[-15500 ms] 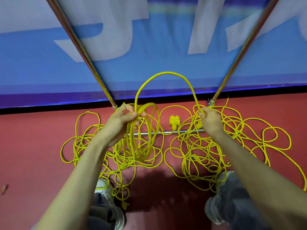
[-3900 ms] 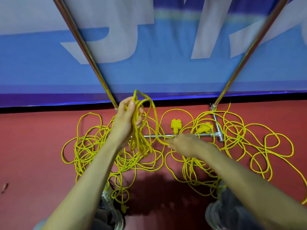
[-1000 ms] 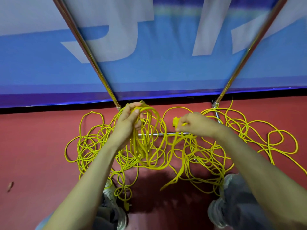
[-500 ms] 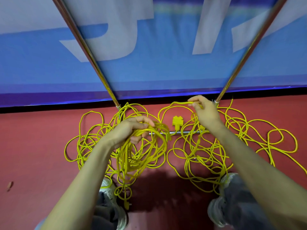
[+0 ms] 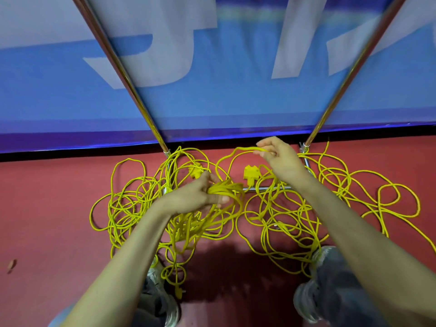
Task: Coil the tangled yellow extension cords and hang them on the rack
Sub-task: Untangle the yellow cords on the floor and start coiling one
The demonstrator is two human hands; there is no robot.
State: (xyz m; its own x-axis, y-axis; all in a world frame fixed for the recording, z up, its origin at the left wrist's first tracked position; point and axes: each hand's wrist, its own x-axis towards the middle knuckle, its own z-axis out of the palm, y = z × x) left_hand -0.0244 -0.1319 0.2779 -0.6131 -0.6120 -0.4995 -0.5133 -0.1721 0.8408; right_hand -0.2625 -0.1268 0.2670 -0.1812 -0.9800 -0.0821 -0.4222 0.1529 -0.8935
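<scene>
Gripping the gathered coil (image 5: 225, 188) at frame centre, left hand (image 5: 194, 197) curls round it; right hand (image 5: 282, 160), just upper right, pinches 1 strand (image 5: 238, 150) arcing left toward it, over the floor tangle (image 5: 292, 223).

1. The left hand (image 5: 193, 197) grips a bundle of gathered loops (image 5: 225, 185) of yellow cord, which hang below it.
2. The right hand (image 5: 280, 161) pinches a single strand (image 5: 244, 149), held above the floor near the rack's right pole (image 5: 354, 72).
3. Tangled cords (image 5: 306, 220) sprawl over the red floor (image 5: 47, 220) and across the rack's low crossbar (image 5: 266, 188).
4. A yellow plug (image 5: 250, 172) lies between the hands.
5. A blue banner (image 5: 212, 95) stands behind.
</scene>
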